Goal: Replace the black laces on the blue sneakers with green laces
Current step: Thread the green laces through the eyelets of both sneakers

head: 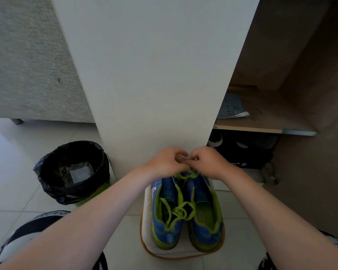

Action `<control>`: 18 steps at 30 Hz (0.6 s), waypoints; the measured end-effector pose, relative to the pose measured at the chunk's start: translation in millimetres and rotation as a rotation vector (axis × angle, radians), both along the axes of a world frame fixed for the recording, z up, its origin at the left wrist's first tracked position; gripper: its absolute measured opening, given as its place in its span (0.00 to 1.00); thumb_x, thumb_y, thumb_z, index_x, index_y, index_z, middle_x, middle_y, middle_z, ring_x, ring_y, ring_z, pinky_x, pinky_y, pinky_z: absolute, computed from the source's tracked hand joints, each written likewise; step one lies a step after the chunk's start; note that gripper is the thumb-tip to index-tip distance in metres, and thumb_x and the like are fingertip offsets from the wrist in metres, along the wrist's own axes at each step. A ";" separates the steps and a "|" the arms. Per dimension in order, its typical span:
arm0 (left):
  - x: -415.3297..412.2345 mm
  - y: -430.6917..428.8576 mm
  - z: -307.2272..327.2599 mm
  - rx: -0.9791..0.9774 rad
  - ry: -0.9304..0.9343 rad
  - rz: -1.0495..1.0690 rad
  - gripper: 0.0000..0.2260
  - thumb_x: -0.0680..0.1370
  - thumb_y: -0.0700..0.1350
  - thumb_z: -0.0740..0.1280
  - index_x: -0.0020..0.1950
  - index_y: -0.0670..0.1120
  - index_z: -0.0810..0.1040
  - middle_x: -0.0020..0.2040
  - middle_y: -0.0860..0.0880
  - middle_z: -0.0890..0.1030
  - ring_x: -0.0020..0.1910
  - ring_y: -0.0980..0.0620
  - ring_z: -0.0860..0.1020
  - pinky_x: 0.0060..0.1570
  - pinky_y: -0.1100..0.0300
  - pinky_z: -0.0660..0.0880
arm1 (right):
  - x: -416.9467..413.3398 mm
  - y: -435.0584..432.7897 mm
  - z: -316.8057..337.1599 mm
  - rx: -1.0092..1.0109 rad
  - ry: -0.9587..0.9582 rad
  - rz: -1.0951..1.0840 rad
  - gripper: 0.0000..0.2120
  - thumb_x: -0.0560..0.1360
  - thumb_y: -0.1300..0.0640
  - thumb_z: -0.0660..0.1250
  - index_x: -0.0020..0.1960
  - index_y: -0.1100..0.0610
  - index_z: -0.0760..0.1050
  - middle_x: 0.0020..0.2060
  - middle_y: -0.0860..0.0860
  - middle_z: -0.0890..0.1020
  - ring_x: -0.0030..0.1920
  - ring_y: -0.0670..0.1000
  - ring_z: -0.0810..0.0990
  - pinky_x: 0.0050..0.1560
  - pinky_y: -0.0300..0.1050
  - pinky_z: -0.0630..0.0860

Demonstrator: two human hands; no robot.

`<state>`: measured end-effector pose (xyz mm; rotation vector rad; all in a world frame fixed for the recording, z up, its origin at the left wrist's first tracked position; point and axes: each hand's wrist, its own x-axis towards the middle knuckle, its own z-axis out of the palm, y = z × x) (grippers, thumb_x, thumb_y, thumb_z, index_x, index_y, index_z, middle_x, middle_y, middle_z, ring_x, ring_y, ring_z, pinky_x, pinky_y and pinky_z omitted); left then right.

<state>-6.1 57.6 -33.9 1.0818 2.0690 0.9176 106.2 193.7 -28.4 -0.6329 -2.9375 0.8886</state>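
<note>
Floor (14, 178) — green lace (185, 176) half-hidden by hands (165, 162)

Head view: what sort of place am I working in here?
Likely a home entryway: an open wooden shoe cabinet holding dark sneakers, a black-bagged round waste bin, and a grey fabric sofa on pale floor tiles.

White panel (154, 75) is seen dead centre, far. Grey fabric sofa (27, 65) is set far left, raised on a metal leg (17, 121). Floor (12, 172) is laid with pale glossy tiles. Black-bagged bin (51, 190) is placed left of the panel. At right, papers (232, 108) are kept on a wooden shelf (261, 123); dark shoes (242, 151) are stored beneath. Lighting is soft.
</note>
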 end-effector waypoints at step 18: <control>-54.1 -14.6 39.4 0.020 0.222 0.364 0.09 0.82 0.42 0.57 0.53 0.45 0.77 0.45 0.49 0.76 0.43 0.47 0.74 0.39 0.58 0.65 | 3.4 27.2 24.2 -0.097 -0.108 -0.250 0.16 0.77 0.48 0.68 0.38 0.60 0.81 0.31 0.53 0.80 0.35 0.50 0.79 0.36 0.43 0.70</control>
